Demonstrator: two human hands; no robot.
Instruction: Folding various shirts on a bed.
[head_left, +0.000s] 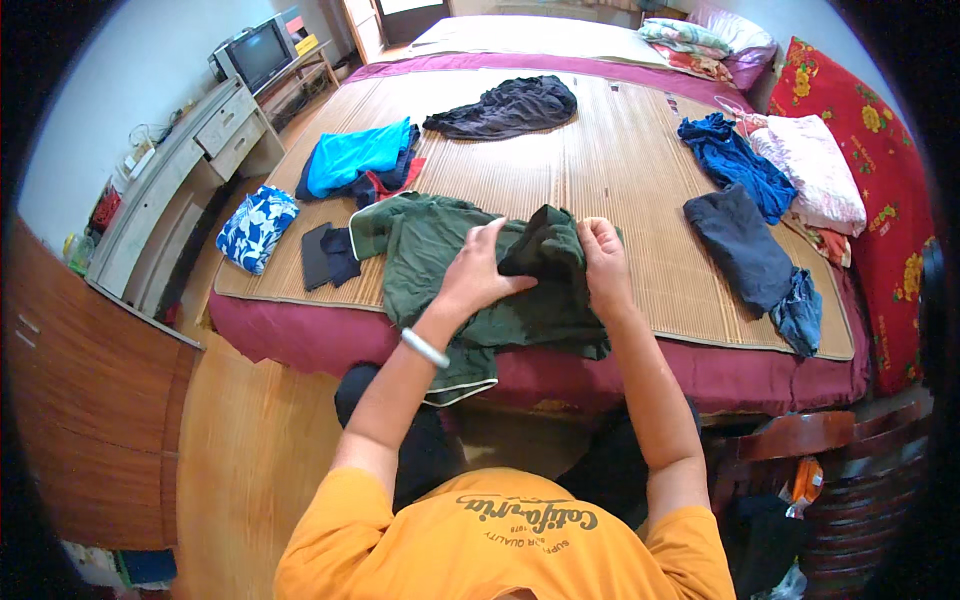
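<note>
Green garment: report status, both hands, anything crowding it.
Left hand and right hand both gripping a fold of the green garment. Garment on the bamboo mat, hem over the edge. Dark folded cloth close by.

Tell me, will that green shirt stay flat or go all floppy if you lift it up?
Probably floppy: the green shirt already bunches into soft folds under the left hand and right hand. It likely sags too, since its hem droops over the bed's edge. It looks light, being thin cloth.
</note>
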